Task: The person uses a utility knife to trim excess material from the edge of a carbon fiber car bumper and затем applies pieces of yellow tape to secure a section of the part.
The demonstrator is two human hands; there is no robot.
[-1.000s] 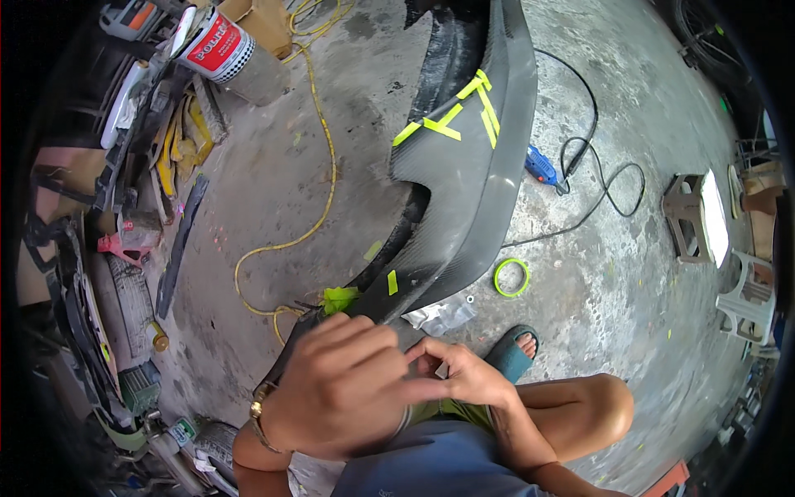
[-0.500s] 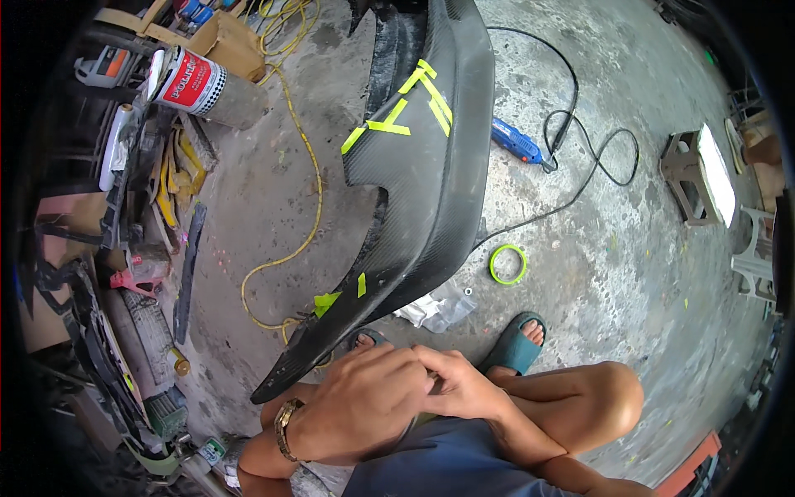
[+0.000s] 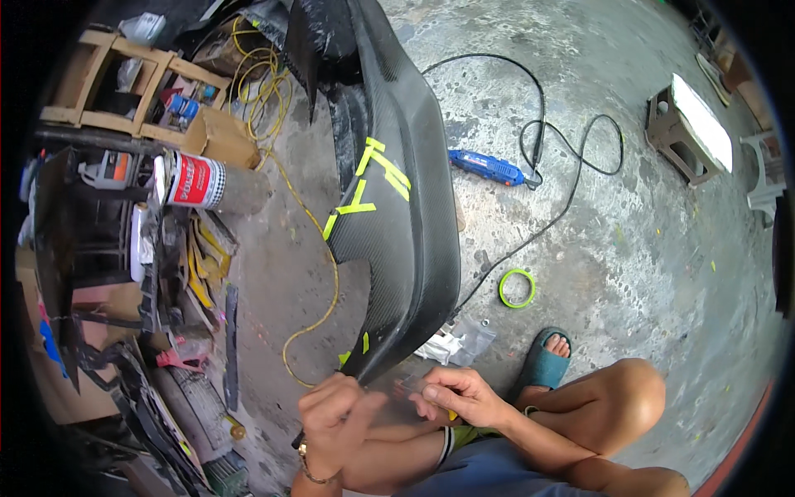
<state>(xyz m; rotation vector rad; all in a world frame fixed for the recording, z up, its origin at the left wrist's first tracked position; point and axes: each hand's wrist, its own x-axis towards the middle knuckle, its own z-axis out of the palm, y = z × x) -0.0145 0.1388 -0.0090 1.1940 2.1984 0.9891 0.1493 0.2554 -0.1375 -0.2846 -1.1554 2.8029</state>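
A long black carbon-fibre body panel (image 3: pixel 406 273) reaches from the top of the view down to my lap, with strips of lime-yellow tape (image 3: pixel 358 207) stuck on it. By its narrow lower end is my left hand (image 3: pixel 331 418), raised with fingers curled and partly smeared by motion. Whether it touches the panel or holds anything, I cannot tell. To its right, my right hand (image 3: pixel 464 398) is closed in a pinch over my lap. A small, see-through blurred thing shows at its fingertips and a yellow bit below them; its kind is unclear.
On the concrete floor lie a lime-green tape roll (image 3: pixel 517 287), a clear plastic bag (image 3: pixel 472 340) and a blue corded rotary tool (image 3: pixel 487 166). A stool (image 3: pixel 691 128) stands at right. Leftward are a large can (image 3: pixel 217 184), a yellow cord (image 3: pixel 335 282) and piled scrap parts (image 3: pixel 195 406).
My hands, together half a second ago, have come apart: the left has moved left beside the panel's lower end, the right slightly right. The whole view has shifted and turned.
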